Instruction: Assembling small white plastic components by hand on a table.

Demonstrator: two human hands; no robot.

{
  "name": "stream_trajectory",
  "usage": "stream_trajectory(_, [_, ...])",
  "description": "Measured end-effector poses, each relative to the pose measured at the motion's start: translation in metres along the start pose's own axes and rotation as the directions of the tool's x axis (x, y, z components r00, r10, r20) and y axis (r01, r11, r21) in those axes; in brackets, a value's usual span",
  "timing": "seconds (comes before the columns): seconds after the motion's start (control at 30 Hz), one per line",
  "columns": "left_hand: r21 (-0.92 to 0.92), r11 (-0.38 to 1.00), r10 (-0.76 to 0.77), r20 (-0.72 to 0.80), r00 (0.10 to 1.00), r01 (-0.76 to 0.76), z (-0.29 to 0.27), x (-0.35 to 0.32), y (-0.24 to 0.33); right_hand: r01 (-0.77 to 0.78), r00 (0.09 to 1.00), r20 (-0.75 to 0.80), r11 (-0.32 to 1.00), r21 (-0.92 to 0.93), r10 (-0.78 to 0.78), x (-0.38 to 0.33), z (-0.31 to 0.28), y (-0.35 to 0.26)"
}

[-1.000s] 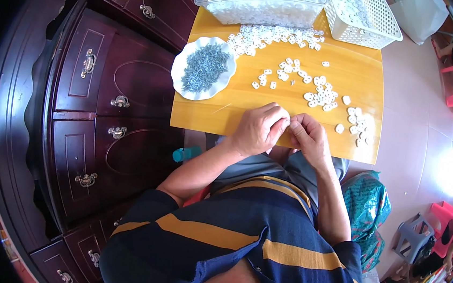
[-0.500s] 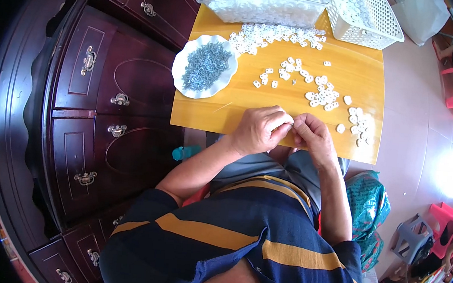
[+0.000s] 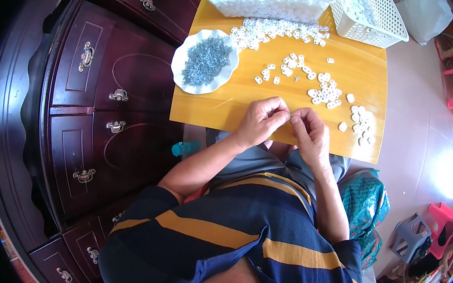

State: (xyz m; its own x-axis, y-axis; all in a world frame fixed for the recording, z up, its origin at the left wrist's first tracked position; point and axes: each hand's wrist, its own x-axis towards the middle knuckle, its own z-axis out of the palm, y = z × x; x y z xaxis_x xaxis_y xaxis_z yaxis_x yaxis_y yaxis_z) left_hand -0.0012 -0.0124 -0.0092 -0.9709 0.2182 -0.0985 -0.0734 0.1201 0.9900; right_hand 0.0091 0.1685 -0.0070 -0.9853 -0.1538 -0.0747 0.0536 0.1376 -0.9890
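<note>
Small white piece [image 3: 291, 115], centre frame, pinched between left hand [image 3: 260, 122] and right hand [image 3: 309, 132]; liable to slip, being tiny.

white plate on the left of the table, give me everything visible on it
The plate is white, roundish, with a wavy scalloped rim, and looks like plastic or glazed ceramic. It sits flat on the yellow wooden table near its left edge, beside the dark cabinet. A heap of small grey-blue metal-looking pieces fills its middle. Neither hand touches it; the left hand is nearest, off toward the table's near edge. Loose white pieces lie to its right.
</note>
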Motion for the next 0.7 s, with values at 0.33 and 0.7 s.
stream_trajectory(0.33, [-0.136,0.991,-0.024,-0.067,0.997,0.015,-0.005,0.004,0.000,-0.132,0.991,0.040,0.973,0.189,0.127,0.000,0.003,0.002])
stream_trajectory(0.7, [0.759,0.593,0.484,-0.069,0.872,-0.269,-0.037,0.025,-0.004,-0.144,0.988,-0.013,0.960,0.240,0.151,0.004,-0.005,0.005])
